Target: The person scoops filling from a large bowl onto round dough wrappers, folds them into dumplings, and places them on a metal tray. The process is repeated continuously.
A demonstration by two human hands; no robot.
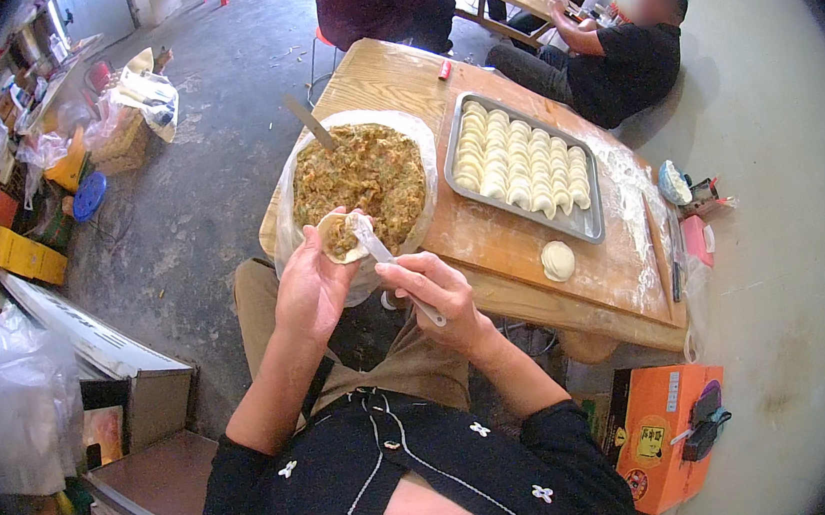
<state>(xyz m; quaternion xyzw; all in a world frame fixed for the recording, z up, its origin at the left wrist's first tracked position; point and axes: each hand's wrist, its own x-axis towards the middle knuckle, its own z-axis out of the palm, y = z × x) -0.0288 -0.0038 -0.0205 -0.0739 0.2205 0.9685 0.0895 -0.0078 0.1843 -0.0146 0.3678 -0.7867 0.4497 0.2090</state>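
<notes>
My left hand point(317, 279) cradles a round dumpling wrapper point(334, 247) with brown filling on it. In my right hand point(439, 292) is a pale plastic spoon point(375, 242), its bowl against the filling in the wrapper. Just beyond both hands stands a wide basin lined with a plastic bag point(424, 135), full of chopped filling point(358, 173). A flat-bladed utensil point(312, 125) sticks up out of the filling. To the right, a metal tray point(528, 209) holds rows of folded dumplings point(514, 149). A small stack of wrappers point(558, 261) lies in front of the tray.
The floured wooden board point(486, 238) bears a rolling pin point(657, 251) along its right side. A bowl of flour point(674, 183) stands past that edge. An orange box point(669, 434) is at lower right. Beyond the table sit a person in black point(626, 61) and another in maroon point(370, 2).
</notes>
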